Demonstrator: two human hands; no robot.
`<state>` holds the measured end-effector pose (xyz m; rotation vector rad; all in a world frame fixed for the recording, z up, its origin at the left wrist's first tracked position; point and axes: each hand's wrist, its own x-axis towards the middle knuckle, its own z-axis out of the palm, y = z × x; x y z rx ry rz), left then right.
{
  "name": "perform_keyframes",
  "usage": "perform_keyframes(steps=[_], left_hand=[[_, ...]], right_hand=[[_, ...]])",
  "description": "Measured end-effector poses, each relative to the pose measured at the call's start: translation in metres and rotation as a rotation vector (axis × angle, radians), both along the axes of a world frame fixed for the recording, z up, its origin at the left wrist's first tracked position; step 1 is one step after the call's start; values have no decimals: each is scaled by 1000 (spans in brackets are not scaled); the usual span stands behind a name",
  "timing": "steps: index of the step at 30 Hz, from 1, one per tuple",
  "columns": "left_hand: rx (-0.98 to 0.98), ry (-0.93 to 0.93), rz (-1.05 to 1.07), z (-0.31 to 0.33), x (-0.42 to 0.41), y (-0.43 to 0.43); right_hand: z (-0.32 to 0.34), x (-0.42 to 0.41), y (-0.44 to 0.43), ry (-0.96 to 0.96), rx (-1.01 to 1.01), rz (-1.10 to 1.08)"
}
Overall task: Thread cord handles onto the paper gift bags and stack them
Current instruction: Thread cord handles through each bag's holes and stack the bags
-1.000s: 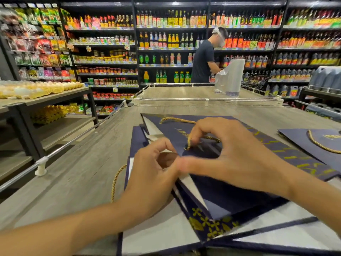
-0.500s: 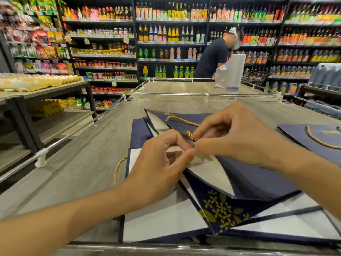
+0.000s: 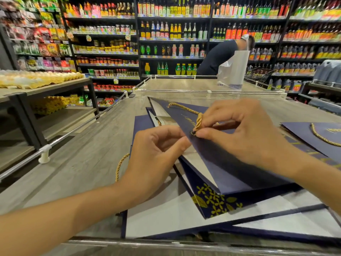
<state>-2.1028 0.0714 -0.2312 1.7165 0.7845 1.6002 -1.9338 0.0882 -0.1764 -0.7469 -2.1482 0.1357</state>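
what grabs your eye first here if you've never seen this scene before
At centre, the right hand pinches a gold cord at the top edge of a navy bag, while the left hand pinches that same edge. Behind, bright bottle shelves span the whole width.

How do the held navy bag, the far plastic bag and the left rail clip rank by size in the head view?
Largest: navy bag.
Next: plastic bag, though it sits farther off, so unsure.
Smallest: rail clip.
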Motion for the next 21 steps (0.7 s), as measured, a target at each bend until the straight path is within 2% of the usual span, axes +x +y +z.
perform_keyframes(steps=[3,6,10,12,15,17,21], left_hand=[[-1,-23,4,-1,-1,-2],[41,18,1,-2,-4,-4],[90,121,98,-5,-6,1],[110,164,120,-3,-5,2],[148,243,128,1,-4,1],[193,328,146,4,-3,0],[274,516,196,5,-3,0]], right_hand=[[-2,-2,-4,-115,197,-51],[-5,-2,-4,-210,276,-80],[-8,-3,-6,-307,323,-82],[-4,-4,-7,-281,226,-65],[5,-3,-8,-99,-81,-33],[8,-1,-10,-11,-183,-29],[-1,-7,-27,-219,-181,-132]])
